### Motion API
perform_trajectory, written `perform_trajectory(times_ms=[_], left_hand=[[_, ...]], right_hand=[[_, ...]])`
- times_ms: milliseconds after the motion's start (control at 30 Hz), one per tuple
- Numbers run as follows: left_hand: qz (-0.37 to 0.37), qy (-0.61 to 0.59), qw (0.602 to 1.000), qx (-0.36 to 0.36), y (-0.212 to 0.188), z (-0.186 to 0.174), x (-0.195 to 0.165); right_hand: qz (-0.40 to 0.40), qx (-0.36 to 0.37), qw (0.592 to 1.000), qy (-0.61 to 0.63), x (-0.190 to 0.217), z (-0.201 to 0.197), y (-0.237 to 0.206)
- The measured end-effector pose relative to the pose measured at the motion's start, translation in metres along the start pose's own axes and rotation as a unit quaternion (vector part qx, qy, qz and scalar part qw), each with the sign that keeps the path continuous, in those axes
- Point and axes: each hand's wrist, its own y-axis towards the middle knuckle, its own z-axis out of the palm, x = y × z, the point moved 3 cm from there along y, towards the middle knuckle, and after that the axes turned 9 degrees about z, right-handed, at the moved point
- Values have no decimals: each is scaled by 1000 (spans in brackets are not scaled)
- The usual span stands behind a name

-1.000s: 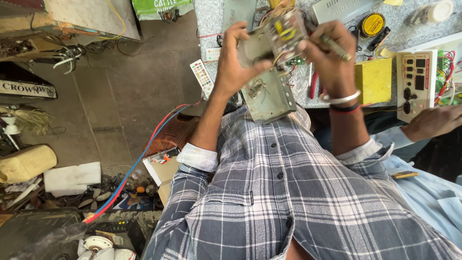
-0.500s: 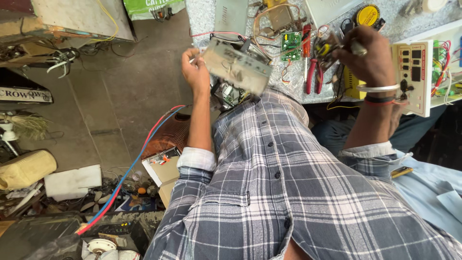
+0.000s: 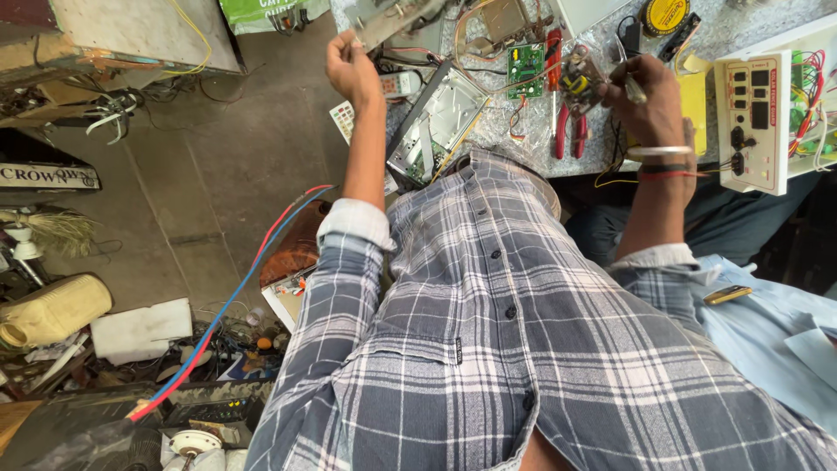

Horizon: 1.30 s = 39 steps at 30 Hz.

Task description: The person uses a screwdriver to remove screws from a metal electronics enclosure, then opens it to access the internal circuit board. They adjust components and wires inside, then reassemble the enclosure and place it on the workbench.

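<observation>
Disassembly is underway: left hand (image 3: 350, 66) is gripping the lifted cover (image 3: 397, 17); right hand (image 3: 649, 98) is gripping a tool (image 3: 634, 87); open chassis (image 3: 436, 126) is leaning at table (image 3: 741, 26) edge.

Red-handled pliers (image 3: 565, 131) beside green circuit board (image 3: 524, 70); white control panel (image 3: 755, 120) at right

Item count: one green circuit board (image 3: 524, 70), one pair of red-handled pliers (image 3: 569, 131), one open metal chassis (image 3: 436, 122), one white control panel (image 3: 755, 118), one yellow round tape (image 3: 664, 15), two floor cables (image 3: 235, 292), one red, one blue.
</observation>
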Motion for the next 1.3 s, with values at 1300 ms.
perform_trajectory(times_ms=[1300], left_hand=[[0, 157, 908, 388, -91, 7, 11]], right_hand=[[-35, 276, 942, 188, 68, 124, 82]])
